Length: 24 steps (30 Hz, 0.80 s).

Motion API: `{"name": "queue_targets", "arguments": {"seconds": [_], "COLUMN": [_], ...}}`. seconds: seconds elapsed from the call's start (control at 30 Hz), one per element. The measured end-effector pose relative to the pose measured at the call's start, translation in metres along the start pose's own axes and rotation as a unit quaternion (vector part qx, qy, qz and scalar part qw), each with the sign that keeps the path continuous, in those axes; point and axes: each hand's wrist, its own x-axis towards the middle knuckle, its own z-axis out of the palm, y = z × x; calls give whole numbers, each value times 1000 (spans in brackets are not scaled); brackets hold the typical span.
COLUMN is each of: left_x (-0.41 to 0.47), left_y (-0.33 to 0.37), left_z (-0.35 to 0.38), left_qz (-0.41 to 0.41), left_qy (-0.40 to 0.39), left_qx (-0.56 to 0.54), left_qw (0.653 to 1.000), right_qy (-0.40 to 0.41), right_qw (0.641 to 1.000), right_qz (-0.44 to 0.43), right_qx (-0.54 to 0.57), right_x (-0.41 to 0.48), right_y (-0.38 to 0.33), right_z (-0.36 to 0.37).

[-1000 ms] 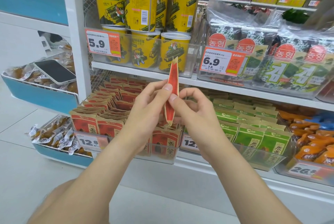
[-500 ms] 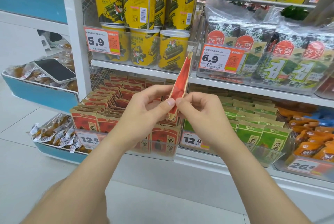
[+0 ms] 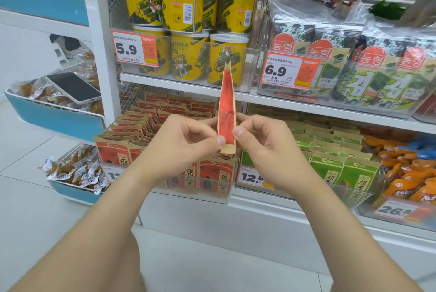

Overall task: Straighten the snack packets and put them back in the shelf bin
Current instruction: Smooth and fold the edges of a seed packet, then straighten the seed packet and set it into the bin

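A red and brown snack packet (image 3: 227,103) stands upright, edge-on to me, in front of the shelves. My left hand (image 3: 184,143) pinches its lower left side between thumb and fingers. My right hand (image 3: 262,145) pinches its lower right side. Below and behind my hands is a clear shelf bin (image 3: 212,188) with several matching red packets (image 3: 132,131) in rows, some leaning unevenly.
Green packets (image 3: 330,164) fill the bin to the right, orange ones (image 3: 408,173) farther right. Yellow tubs (image 3: 188,22) and seaweed packs (image 3: 377,74) stand on the shelf above. A blue rack (image 3: 59,121) at left holds a phone (image 3: 73,88) and wrapped snacks.
The packet, tilted to the right half a second ago, now stands upright. Both hands have kept their pinch near its lower end.
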Motion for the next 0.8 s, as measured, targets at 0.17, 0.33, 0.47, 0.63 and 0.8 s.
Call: {"name": "queue_targets", "arguments": {"seconds": [0.17, 0.33, 0.47, 0.63, 0.8], "left_x": [3, 2, 2, 5, 6], "left_y": [-6, -4, 2, 1, 3], "left_z": [-3, -2, 6, 12, 14], "left_qz": [-37, -43, -49, -48, -67], "left_qy": [-8, 16, 53, 27, 21], "left_qx": [-20, -38, -122, -87, -98], "left_qw": [999, 998, 990, 995, 993], "right_qy": [-4, -8, 3, 70, 83], "right_qw": [999, 1000, 991, 975, 973], "right_qz": [-8, -12, -74, -95, -47], "right_qx": [-34, -24, -114, -189, -210], "right_x": [1, 0, -8, -13, -11], "right_y": [1, -7, -15, -16, -19], "right_z": [-1, -1, 7, 17, 20]}}
